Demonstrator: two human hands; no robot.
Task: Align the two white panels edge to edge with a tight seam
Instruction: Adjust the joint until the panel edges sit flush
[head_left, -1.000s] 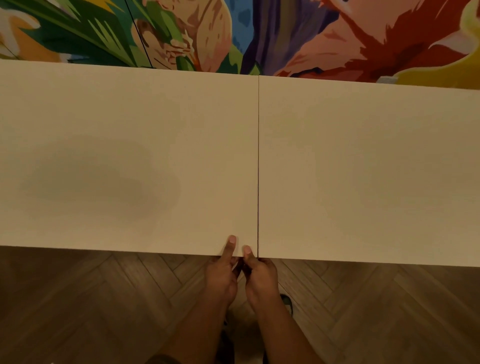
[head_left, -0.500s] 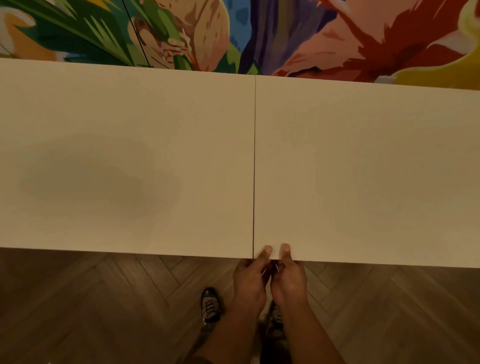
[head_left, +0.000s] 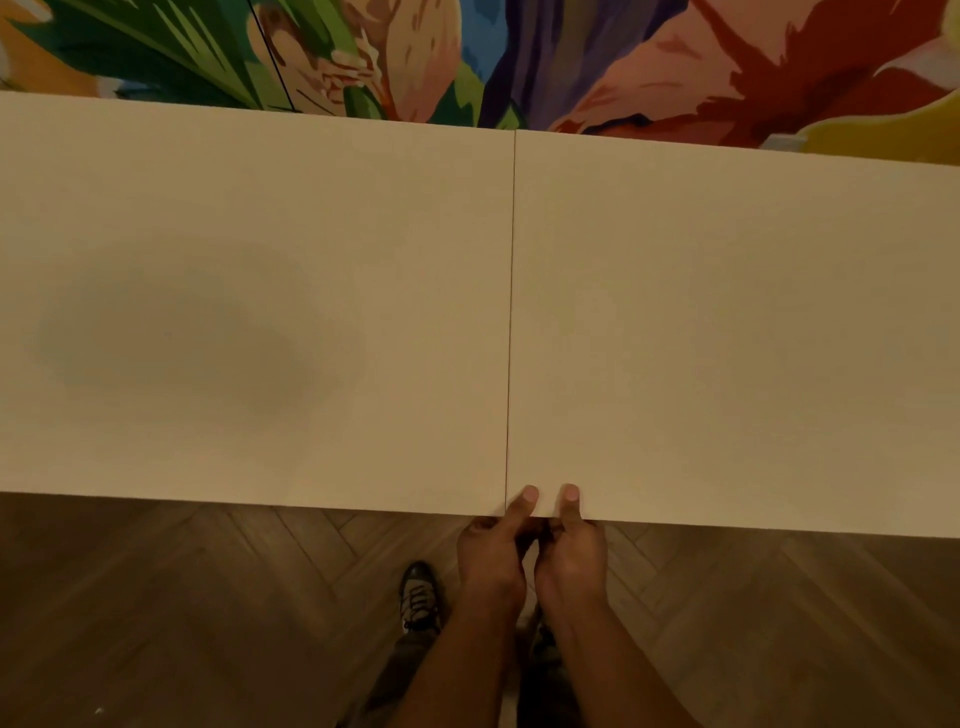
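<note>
Head view only. Two flat white rectangular panels lie side by side on a raised surface, filling most of the frame: left white panel (head_left: 249, 312), right white panel (head_left: 737, 332). Long inner edges meet at a thin dark seam line (head_left: 511, 322) running from far edge to near edge, narrow and even along its length; whether the edges actually touch cannot be told. Near edges of both panels line up closely at the seam, far edges too. Faint grey shadow patch on the left panel.

Left hand (head_left: 491, 561) and right hand (head_left: 574, 558) sit close together at the near edge, just right of the seam. Both thumbs lie flat on top of the right panel: left thumb tip just beside the seam, right thumb tip a little further right. Remaining fingers curl under the panel edge, so each hand pinches the near edge of the right panel. Hands nearly touch each other at the knuckles. Bare forearms enter from the bottom of frame.

Below the panels, dark wood herringbone floor (head_left: 182, 613). One dark laced shoe (head_left: 418, 597) is visible left of the left forearm. Beyond the far edge, a colourful painted mural (head_left: 571, 57) with green leaves, purple, red and yellow shapes.
</note>
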